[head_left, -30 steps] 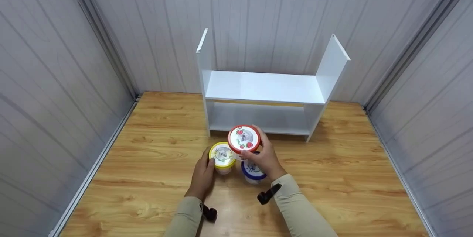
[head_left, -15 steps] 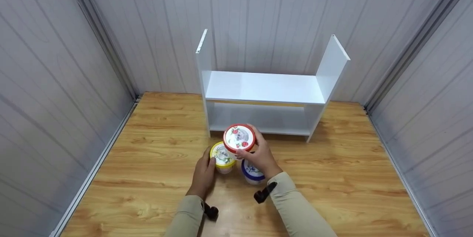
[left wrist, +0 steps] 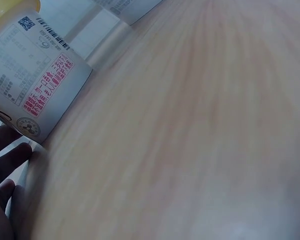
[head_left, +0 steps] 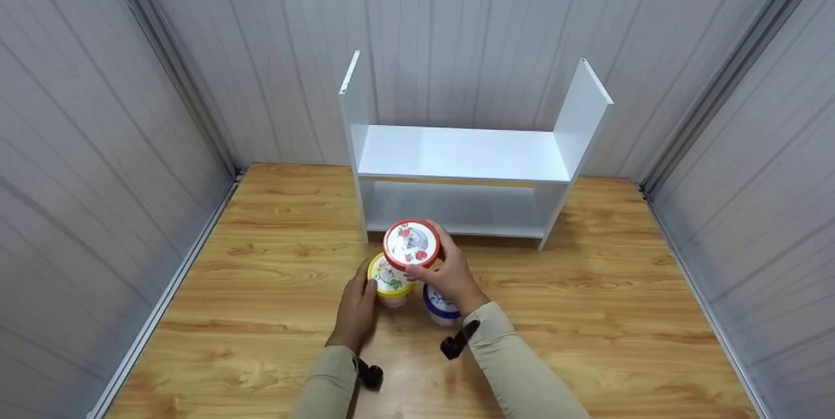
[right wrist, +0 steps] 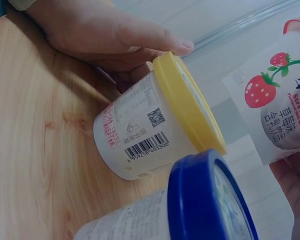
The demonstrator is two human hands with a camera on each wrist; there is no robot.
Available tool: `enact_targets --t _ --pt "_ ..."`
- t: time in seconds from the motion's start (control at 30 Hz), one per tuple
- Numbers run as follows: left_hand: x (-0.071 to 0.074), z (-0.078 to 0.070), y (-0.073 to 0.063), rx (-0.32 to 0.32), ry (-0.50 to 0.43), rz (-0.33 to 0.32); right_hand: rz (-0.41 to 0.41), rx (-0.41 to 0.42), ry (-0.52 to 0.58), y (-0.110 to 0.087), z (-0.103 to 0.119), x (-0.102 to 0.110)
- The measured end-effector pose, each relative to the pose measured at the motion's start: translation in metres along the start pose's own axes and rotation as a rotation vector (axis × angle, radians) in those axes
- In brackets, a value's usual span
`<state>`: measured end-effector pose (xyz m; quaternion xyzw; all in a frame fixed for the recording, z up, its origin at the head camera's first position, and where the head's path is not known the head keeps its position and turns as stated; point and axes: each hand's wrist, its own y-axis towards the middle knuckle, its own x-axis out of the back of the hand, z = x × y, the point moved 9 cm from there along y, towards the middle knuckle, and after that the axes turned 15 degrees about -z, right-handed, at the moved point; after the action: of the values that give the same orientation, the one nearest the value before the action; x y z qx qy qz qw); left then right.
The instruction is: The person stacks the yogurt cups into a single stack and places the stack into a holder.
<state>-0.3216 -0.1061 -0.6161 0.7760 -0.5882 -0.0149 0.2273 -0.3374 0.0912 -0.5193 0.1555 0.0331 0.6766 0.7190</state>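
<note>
Left hand (head_left: pixel 355 312), on my feed, curled round yellow-lidded cup (head_left: pixel 387 277); right hand (head_left: pixel 455 282) gripping red-lidded cup (head_left: pixel 411 245), raised off the wood-grain desk (head_left: pixel 626 308). Blue-lidded cup (head_left: pixel 439 305) stands just beside. Beyond, white two-tier shelf (head_left: pixel 463 153); pale panelled walls (head_left: pixel 456 34) behind. I see blue-lidded cup partly hidden; right wrist view crops red-lidded cup.

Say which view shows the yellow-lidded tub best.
The right wrist view: the yellow-lidded tub is nearly whole there, lid and barcode clear. The head view shows its lid from above, partly hidden by the red-lidded tub. The left wrist view crops it, showing mainly the printed side.
</note>
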Motion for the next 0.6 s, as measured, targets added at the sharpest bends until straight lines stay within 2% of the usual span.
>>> enact_targets --t 0.1,0.37,0.6 --pt "0.001 0.000 0.000 -0.009 -0.001 0.000 0.010 0.010 0.009 -0.001 0.001 -0.003" --pt "0.002 0.004 -0.003 0.057 -0.002 0.017 0.048 -0.003 0.037 -0.004 -0.001 -0.014" --pt "-0.001 0.004 0.000 0.039 0.004 0.028 0.065 0.005 0.049 -0.004 0.002 -0.018"
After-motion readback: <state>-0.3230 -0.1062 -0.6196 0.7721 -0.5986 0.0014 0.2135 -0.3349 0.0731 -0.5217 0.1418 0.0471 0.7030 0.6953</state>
